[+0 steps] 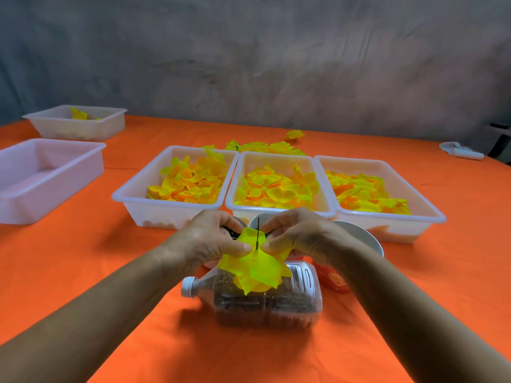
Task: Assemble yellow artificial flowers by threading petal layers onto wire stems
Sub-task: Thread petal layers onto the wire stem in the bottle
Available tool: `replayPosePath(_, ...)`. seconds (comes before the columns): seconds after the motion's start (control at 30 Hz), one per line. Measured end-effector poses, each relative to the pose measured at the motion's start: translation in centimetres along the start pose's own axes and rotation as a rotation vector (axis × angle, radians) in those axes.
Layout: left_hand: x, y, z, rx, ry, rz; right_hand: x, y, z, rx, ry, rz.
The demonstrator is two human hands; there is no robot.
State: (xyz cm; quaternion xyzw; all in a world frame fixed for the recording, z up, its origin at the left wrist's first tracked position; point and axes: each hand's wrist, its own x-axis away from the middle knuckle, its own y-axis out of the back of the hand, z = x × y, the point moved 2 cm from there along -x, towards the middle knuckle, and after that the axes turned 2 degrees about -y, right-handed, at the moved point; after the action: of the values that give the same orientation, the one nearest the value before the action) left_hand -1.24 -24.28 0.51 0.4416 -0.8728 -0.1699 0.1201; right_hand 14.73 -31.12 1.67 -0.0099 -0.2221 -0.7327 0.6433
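Stem (257, 234): thin dark wire, upright above the bottle (265, 295), its free tip pointing up and away.
Petals (253, 265): threaded low on the stem.
Left hand (213, 236): fingertips pinching petals, touching the stem's left.
Right hand (298, 234): pinching likewise, equally near.

No text can be read; the red packet (333, 280) bears a pale mark too blurred to make out

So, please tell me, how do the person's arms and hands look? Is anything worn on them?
Both forearms are bare as far as the picture shows: no sleeves are in view. The left hand and the right hand wear no gloves. I see no ring, watch or bracelet on either. The fingernails look short and unpainted.
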Motion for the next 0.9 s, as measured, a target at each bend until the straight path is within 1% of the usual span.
replayPosePath(0.13,-0.1,0.3,0.3,-0.046,-0.048,-0.006,0.4,-0.3,-0.5,-0.087,-0.008,-0.054)
replayPosePath(0.3,0.0,0.5,0.2,-0.045,-0.106,-0.009,0.8,-0.2,-0.8,-0.098,-0.028,-0.133)
replayPosePath(0.43,0.5,0.5,-0.5,-0.144,-0.278,-0.028,0.8,-0.2,-1.2,-0.091,-0.043,-0.16)
replayPosePath(0.5,0.8,0.3,-0.7,-0.116,-0.367,-0.028,0.7,-0.2,-1.4,-0.105,-0.049,-0.153)
replayPosePath(0.57,1.1,-0.3,-0.7,-0.092,-0.417,0.0,0.7,-0.2,-1.7,-0.13,-0.06,-0.139)
replayPosePath(0.8,0.1,-1.1,0.1,0.059,-0.413,0.03,1.1,0.4,-2.1,-0.163,-0.049,-0.087)
replayPosePath(0.9,-0.1,-1.2,0.5,0.092,-0.41,0.027,1.3,1.0,-2.2,-0.14,-0.048,-0.092)
